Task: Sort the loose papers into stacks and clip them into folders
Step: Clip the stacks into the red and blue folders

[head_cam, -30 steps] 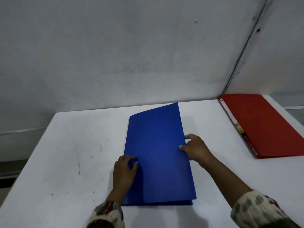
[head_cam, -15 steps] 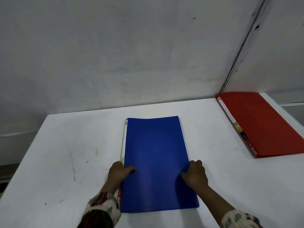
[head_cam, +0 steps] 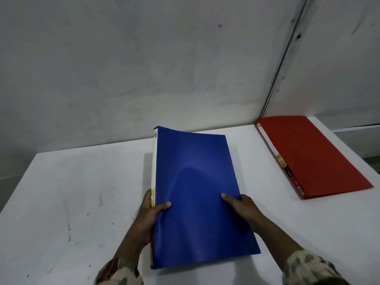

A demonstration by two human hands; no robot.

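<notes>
Holding the blue folder [head_cam: 197,194] are two hands, one on each side, near its bottom half. The folder is closed. It sits over the middle of the white table [head_cam: 72,192], and its far end tips up a bit, with a shadow under it. Its cover bends and shines in the middle.

The left hand [head_cam: 149,217] grips the folder's spine side. Its thumb lies on top of the blue cover and its fingers curl round the edge, going under. A white strip with a yellow label [head_cam: 153,199] runs along that spine, just above the thumb. A bit of red shows at the edge lower down, by the wrist.

The right hand [head_cam: 244,208] holds the other long edge. Its thumb presses flat on the cover and the rest of its fingers go under the folder, so they are hidden. Both arms wear sleeves [head_cam: 119,272] with a spotty green and brown pattern.

A red folder [head_cam: 320,157] lies flat on the table's far right corner, well apart from the blue one. It is closed too, with a white strip and a yellow and black label along its left edge.

A gray wall [head_cam: 164,68] stands behind the table. Dark little marks dot the table on the left.
</notes>
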